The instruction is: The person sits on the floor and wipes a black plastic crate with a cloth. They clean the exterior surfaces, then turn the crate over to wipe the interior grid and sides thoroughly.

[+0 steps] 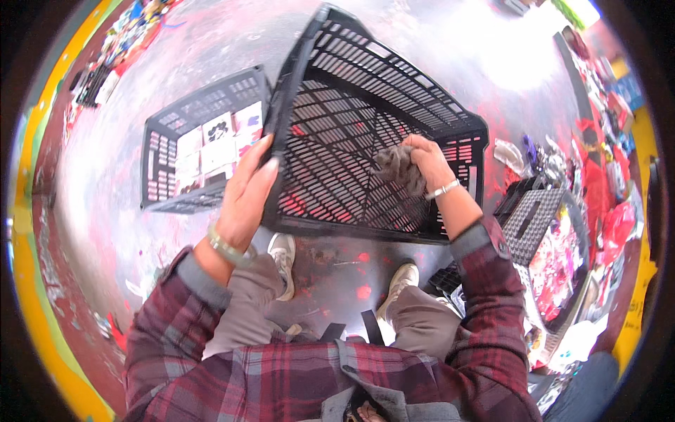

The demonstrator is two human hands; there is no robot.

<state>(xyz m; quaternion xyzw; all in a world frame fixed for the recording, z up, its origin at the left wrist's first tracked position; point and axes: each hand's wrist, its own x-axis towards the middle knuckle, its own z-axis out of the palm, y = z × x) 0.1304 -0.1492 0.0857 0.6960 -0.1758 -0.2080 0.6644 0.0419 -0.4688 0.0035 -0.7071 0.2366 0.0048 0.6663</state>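
Observation:
A large black slatted plastic crate [337, 169] is tilted in front of me, its open inside facing me. My left hand [246, 186] presses against the crate's left side, with fingers along the outer edge and the thumb at the rim. Inside the crate, my right hand [430, 163] has its fingers closed round a crumpled grey-brown rag [399, 171]. The rag hangs near the crate's right end, against or close to the slats; actual contact is hard to make out.
Left of the black crate stands a second, grey-black crate [160, 165] with several pale printed packs [219, 130] inside. Baskets with shiny scraps [555, 264] lie at the right. Mixed litter lines the far left [130, 42] and right edges. The floor [337, 271] is grey with red stains.

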